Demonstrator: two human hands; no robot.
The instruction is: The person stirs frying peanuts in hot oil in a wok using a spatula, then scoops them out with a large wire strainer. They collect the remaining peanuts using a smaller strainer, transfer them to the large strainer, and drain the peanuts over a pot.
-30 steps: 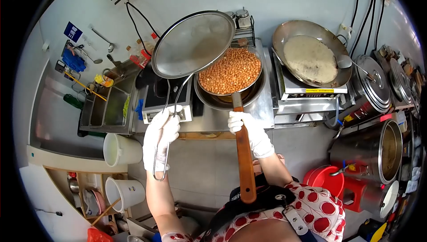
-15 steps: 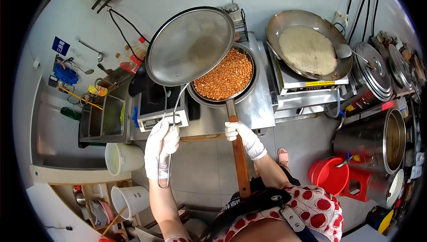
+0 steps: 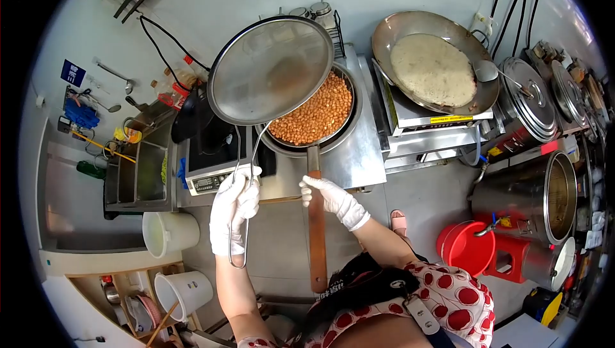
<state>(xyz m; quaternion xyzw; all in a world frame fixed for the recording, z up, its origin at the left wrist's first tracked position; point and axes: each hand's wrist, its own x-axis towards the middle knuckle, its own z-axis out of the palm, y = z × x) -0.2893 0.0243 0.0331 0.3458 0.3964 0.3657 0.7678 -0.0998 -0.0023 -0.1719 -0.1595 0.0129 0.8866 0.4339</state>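
My left hand [image 3: 235, 204], in a white glove, is closed round the long wire handle of a round fine-mesh strainer [image 3: 256, 72]. The strainer is tilted up and covers the left part of a pan in my view. Reddish-brown nuts [image 3: 314, 117], which look like peanuts, fill this pan, and a wider steel basin [image 3: 357, 114] shows round its rim. My gloved right hand [image 3: 334, 199] grips the pan's long wooden handle [image 3: 317, 239], fingers on its left side and palm on its right.
An induction cooker [image 3: 208, 178] stands left of the pan on the steel counter [image 3: 368, 162]. To the right, a wok [image 3: 391, 34] with pale foamy contents and a ladle [image 3: 487, 71] sits on another cooker. A sink [image 3: 147, 175] is at left; a red bucket [image 3: 467, 245] stands on the right.
The wooden handle has swung from slanting to nearly upright in view, and my right hand has shifted left with it. The whole scene has slid slightly left. My left hand keeps hold of the strainer.
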